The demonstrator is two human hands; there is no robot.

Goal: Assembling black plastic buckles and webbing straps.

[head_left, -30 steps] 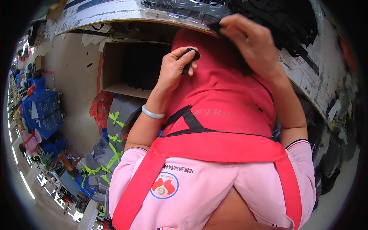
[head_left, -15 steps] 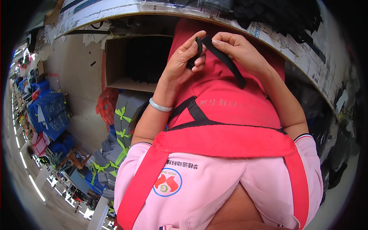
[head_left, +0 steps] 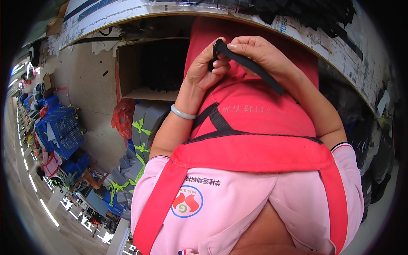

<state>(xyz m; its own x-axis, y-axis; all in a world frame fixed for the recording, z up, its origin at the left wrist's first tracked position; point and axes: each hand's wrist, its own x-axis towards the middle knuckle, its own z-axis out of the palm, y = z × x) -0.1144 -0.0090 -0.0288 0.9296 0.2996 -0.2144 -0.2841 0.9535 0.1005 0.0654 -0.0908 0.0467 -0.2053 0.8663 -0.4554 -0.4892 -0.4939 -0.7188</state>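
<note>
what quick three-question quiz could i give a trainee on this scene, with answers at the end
1. True or false: the pale bracelet is on the left arm.
2. The bib of the apron is: A green, B red, C blue.
3. What does the right hand pinch, and what is in the left hand?

Key:
1. True.
2. B.
3. The right pinches a black strap; the left grips a small black piece, partly hidden by fingers.
</note>
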